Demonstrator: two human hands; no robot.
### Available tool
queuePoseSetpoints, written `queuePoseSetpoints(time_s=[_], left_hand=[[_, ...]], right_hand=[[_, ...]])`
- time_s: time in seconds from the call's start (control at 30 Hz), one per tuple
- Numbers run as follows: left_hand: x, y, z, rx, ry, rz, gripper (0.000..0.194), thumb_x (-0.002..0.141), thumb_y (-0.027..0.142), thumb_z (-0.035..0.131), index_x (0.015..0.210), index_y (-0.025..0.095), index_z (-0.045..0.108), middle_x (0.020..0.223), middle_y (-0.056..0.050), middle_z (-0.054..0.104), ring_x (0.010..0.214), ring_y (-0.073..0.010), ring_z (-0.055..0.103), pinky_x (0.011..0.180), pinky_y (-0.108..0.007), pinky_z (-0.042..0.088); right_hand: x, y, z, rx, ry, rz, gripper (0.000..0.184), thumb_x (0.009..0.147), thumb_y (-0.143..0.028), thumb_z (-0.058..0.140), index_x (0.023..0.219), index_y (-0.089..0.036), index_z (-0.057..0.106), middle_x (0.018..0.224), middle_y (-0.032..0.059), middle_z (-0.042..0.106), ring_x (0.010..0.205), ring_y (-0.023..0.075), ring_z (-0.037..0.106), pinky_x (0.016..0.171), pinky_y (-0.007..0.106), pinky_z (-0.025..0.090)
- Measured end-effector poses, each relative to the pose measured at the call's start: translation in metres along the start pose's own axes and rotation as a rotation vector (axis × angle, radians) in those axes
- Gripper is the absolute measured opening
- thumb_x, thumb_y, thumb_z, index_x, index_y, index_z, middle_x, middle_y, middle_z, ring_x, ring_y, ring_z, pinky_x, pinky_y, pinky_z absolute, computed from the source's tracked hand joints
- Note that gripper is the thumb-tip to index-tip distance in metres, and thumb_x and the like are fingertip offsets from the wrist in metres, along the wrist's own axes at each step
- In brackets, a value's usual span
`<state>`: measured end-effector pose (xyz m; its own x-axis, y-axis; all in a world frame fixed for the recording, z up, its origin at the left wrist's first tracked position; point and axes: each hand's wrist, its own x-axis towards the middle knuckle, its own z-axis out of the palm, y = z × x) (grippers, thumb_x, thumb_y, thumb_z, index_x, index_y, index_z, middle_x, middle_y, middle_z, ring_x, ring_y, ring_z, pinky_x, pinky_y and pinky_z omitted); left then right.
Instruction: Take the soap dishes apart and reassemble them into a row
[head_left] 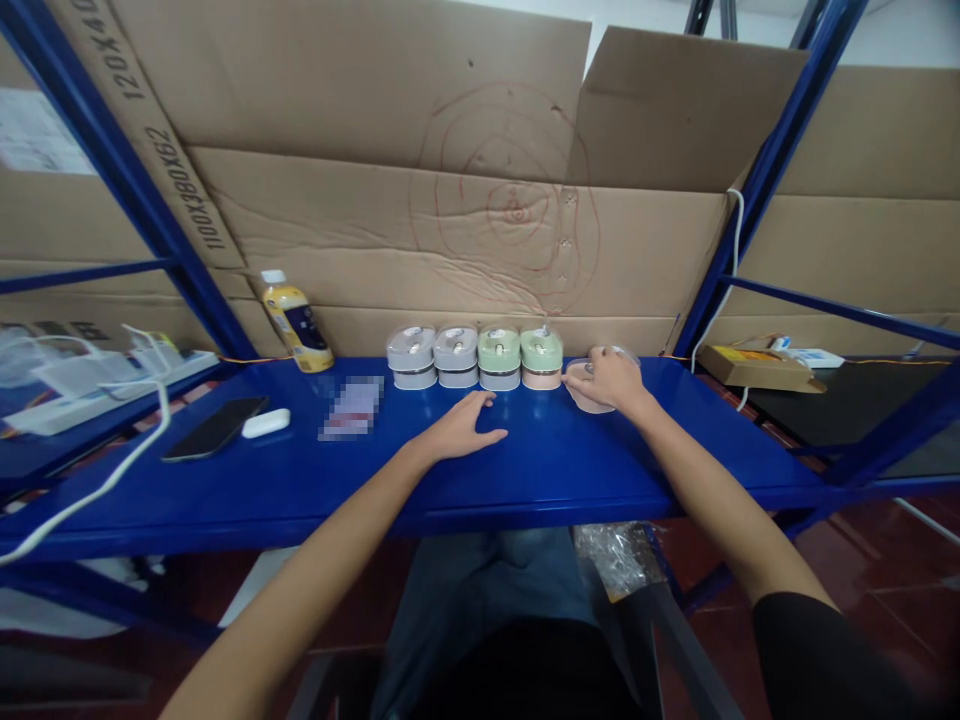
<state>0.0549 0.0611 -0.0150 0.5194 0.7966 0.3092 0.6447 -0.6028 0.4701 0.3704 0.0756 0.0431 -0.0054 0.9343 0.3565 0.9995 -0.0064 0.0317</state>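
A row of small lidded boxes stands along the back of the blue table: two with grey lids (412, 348) on the left and two with green lids (499, 346) on the right. The rightmost one has a pink base (541, 380). My right hand (611, 378) is closed over a pale pink box (589, 400) at the row's right end. Its fingers hide much of that box, and a clear rim shows behind them. In front of the row, my left hand (466, 428) hovers near the tabletop, thumb and fingers apart, holding nothing.
On the left are a yellow drink bottle (298, 325), a blurred-out card (352, 408), a white earbud case (266, 423) and a black phone (215, 428). Cardboard (337, 230) walls the back. A white cable (124, 475) crosses the left side; blue posts (787, 130) frame the table.
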Motion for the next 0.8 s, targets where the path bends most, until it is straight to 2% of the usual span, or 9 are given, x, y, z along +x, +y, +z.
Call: queuePoseSetpoints(time_s=[0.1, 0.2, 0.3, 0.37, 0.47, 0.53, 0.67, 0.73, 0.8], left_hand=[[0.000, 0.000, 0.000, 0.001, -0.001, 0.006, 0.066, 0.085, 0.059, 0.068, 0.132, 0.015, 0.056, 0.135, -0.019, 0.062, 0.126, -0.0368, 0.063, 0.110, -0.052, 0.050], [0.000, 0.000, 0.000, -0.008, 0.007, 0.003, 0.067, 0.084, 0.059, 0.070, 0.133, 0.015, 0.055, 0.134, -0.019, 0.063, 0.125, -0.0369, 0.063, 0.109, -0.052, 0.051], [0.000, 0.001, 0.000, -0.030, 0.010, 0.003, 0.072, 0.083, 0.060, 0.073, 0.137, 0.017, 0.053, 0.135, -0.018, 0.064, 0.126, -0.0369, 0.063, 0.110, -0.053, 0.050], [-0.001, 0.001, 0.000, -0.053, 0.001, 0.003, 0.082, 0.079, 0.062, 0.078, 0.141, 0.017, 0.050, 0.137, -0.018, 0.062, 0.129, -0.0378, 0.061, 0.111, -0.053, 0.049], [-0.001, 0.003, 0.001, -0.107, -0.001, 0.021, 0.102, 0.067, 0.063, 0.089, 0.147, 0.018, 0.045, 0.144, -0.019, 0.059, 0.135, -0.0401, 0.057, 0.114, -0.055, 0.047], [-0.001, 0.004, 0.001, -0.145, 0.015, 0.047, 0.110, 0.062, 0.061, 0.092, 0.150, 0.019, 0.043, 0.149, -0.019, 0.056, 0.138, -0.0412, 0.054, 0.116, -0.056, 0.045], [-0.001, 0.004, 0.001, -0.205, 0.053, 0.076, 0.119, 0.060, 0.058, 0.095, 0.157, 0.022, 0.035, 0.157, -0.018, 0.049, 0.144, -0.0419, 0.049, 0.118, -0.056, 0.043], [-0.001, 0.003, 0.000, -0.234, 0.051, 0.064, 0.121, 0.062, 0.056, 0.094, 0.159, 0.022, 0.031, 0.158, -0.018, 0.048, 0.144, -0.0405, 0.050, 0.116, -0.054, 0.045], [-0.001, 0.002, 0.000, -0.244, 0.054, 0.048, 0.121, 0.065, 0.056, 0.093, 0.160, 0.022, 0.028, 0.156, -0.018, 0.050, 0.141, -0.0389, 0.052, 0.114, -0.053, 0.048]], right_hand=[[-0.004, -0.011, -0.003, 0.000, -0.165, 0.120, 0.083, 0.088, -0.076, 0.058, 0.138, -0.009, 0.058, 0.134, 0.0277, 0.064, 0.123, 0.0422, 0.064, 0.094, 0.046, 0.051], [-0.009, -0.016, -0.006, -0.013, -0.246, 0.105, 0.070, 0.090, -0.062, 0.061, 0.138, -0.010, 0.058, 0.131, 0.0271, 0.065, 0.123, 0.0416, 0.065, 0.093, 0.046, 0.052], [-0.016, -0.013, -0.011, -0.011, -0.300, 0.002, 0.071, 0.085, -0.056, 0.069, 0.139, -0.011, 0.056, 0.133, 0.0279, 0.062, 0.120, 0.0433, 0.065, 0.092, 0.049, 0.053], [-0.022, -0.013, -0.012, 0.057, -0.340, -0.166, 0.074, 0.079, -0.053, 0.076, 0.137, -0.012, 0.055, 0.131, 0.0251, 0.062, 0.114, 0.0418, 0.067, 0.090, 0.048, 0.055], [-0.029, -0.025, -0.006, 0.287, -0.279, -0.509, 0.085, 0.075, -0.058, 0.080, 0.142, -0.016, 0.049, 0.136, 0.0211, 0.059, 0.118, 0.0402, 0.064, 0.093, 0.048, 0.056], [-0.033, -0.041, 0.001, 0.452, -0.177, -0.655, 0.092, 0.078, -0.066, 0.077, 0.149, -0.017, 0.043, 0.143, 0.0210, 0.055, 0.127, 0.0402, 0.059, 0.099, 0.051, 0.054], [-0.033, -0.072, 0.012, 0.600, -0.126, -0.713, 0.088, 0.087, -0.066, 0.071, 0.155, -0.020, 0.040, 0.138, 0.0203, 0.062, 0.122, 0.0374, 0.064, 0.097, 0.050, 0.055], [-0.028, -0.074, 0.015, 0.633, -0.120, -0.722, 0.087, 0.086, -0.065, 0.073, 0.154, -0.020, 0.043, 0.137, 0.0194, 0.064, 0.120, 0.0363, 0.065, 0.096, 0.049, 0.055], [-0.020, -0.064, 0.016, 0.688, -0.078, -0.711, 0.085, 0.083, -0.065, 0.075, 0.149, -0.019, 0.049, 0.135, 0.0180, 0.066, 0.119, 0.0350, 0.066, 0.098, 0.049, 0.054]])
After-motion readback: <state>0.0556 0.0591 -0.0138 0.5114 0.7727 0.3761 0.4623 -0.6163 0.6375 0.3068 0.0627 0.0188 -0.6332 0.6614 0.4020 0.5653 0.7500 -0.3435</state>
